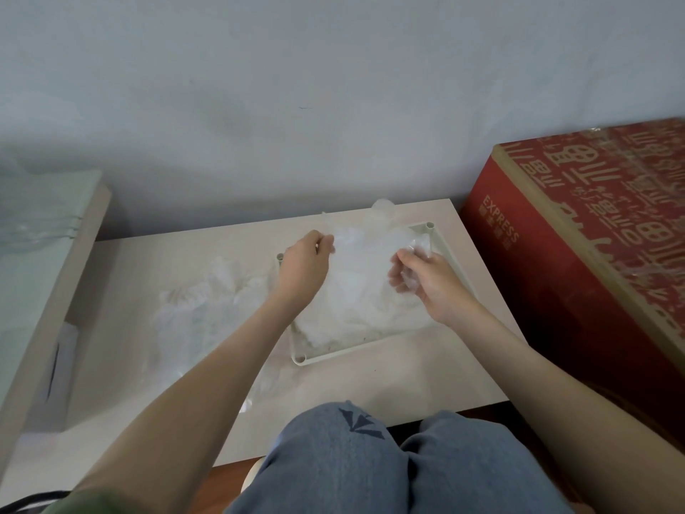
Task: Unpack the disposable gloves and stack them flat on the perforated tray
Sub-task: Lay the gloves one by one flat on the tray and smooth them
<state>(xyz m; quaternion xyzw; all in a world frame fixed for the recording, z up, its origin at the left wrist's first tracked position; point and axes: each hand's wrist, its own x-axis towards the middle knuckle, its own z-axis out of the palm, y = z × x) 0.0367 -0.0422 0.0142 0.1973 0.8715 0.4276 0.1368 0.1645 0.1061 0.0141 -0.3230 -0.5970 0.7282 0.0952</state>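
A white perforated tray (450,250) lies on the pale table, right of centre, with clear disposable gloves piled in it (344,313). Both hands hold one clear glove (365,241) spread above the tray. My left hand (304,270) pinches its left edge near the tray's far left corner. My right hand (426,281) grips its right side, with thin plastic over the fingers. A loose heap of more clear gloves (207,302) lies on the table left of the tray.
A large red carton (593,246) with taped top stands against the table's right side. A pale green box and wooden panel (48,231) sit at the left. The wall runs close behind the table (407,380). My knees in blue jeans (370,461) are at the front edge.
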